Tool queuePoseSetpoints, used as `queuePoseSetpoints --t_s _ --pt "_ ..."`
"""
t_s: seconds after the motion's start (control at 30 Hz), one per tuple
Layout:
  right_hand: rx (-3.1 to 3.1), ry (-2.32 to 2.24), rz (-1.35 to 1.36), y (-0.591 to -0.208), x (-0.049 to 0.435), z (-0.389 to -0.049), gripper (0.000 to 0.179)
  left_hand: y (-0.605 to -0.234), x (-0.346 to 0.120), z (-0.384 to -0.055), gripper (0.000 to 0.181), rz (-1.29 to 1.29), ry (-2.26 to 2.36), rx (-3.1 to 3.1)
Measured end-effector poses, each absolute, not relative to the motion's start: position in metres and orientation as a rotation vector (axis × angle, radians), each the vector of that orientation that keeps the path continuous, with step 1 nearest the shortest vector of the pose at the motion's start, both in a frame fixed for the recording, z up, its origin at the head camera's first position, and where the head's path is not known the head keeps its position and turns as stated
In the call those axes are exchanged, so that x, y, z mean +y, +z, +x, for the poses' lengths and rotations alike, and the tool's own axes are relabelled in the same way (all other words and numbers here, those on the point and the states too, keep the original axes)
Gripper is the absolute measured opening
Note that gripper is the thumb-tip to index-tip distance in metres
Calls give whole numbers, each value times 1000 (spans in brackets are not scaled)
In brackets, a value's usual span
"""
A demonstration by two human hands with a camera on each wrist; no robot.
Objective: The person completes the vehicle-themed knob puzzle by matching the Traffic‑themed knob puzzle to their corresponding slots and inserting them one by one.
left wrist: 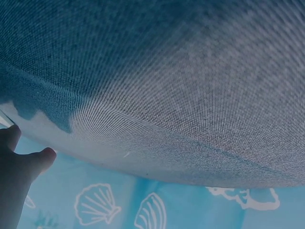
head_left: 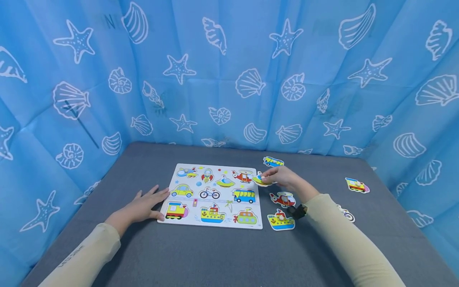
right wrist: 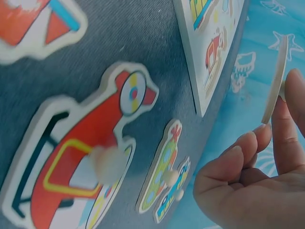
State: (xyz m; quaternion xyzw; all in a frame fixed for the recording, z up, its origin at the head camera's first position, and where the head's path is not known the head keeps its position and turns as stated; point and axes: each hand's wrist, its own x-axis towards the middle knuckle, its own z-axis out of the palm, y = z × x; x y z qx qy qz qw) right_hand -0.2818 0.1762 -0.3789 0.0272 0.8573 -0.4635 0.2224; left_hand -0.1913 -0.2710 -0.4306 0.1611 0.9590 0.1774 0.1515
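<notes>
A white puzzle board (head_left: 215, 162) printed with colourful vehicles lies on the grey table. My left hand (head_left: 145, 204), fingers spread, touches the board's left edge; part of that hand (left wrist: 19, 171) shows in the left wrist view. Off the board's upper right edge, my right hand (head_left: 283, 177) pinches the knob of a flying saucer puzzle piece (head_left: 259, 180). In the right wrist view this piece (right wrist: 275, 83) appears edge-on, raised off the table, between thumb and finger.
Right of the board lie a bus piece (head_left: 273, 161), a helicopter piece (head_left: 282, 199) and a boat piece (head_left: 281, 221). Farther right are a train piece (head_left: 356, 185) and a partly covered bicycle piece (head_left: 347, 214). A submarine piece (right wrist: 159, 176) shows beside the bus. Blue curtains (head_left: 222, 59) border the table.
</notes>
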Motion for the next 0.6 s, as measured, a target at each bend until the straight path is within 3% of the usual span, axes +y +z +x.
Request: queuePoseSetpoints --t_s 0.6 --pt "2353 -1324 72 -383 148 -285 24 -425 -268 -189 97 481 491 2766"
